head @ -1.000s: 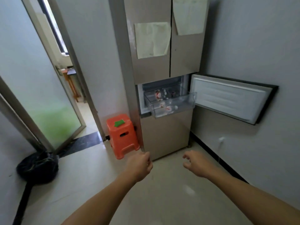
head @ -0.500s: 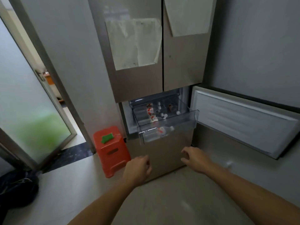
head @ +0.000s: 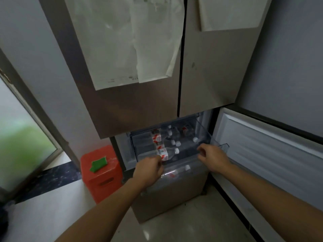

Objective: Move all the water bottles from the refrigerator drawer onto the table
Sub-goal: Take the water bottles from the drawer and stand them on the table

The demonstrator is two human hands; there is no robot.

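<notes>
The water bottles lie in the pulled-out refrigerator drawer, the nearest along its front edge; none looks moved yet, so the whole job seems left to do. The left hand, fingers curled, meets that nearest bottle; whether it grips, I cannot tell. The right hand hovers loosely curled and empty above the drawer's front right corner

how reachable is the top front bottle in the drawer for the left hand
Probably yes: the left hand is at the front wall of the open drawer, beside the top front bottle, with nothing lying over it.
</notes>
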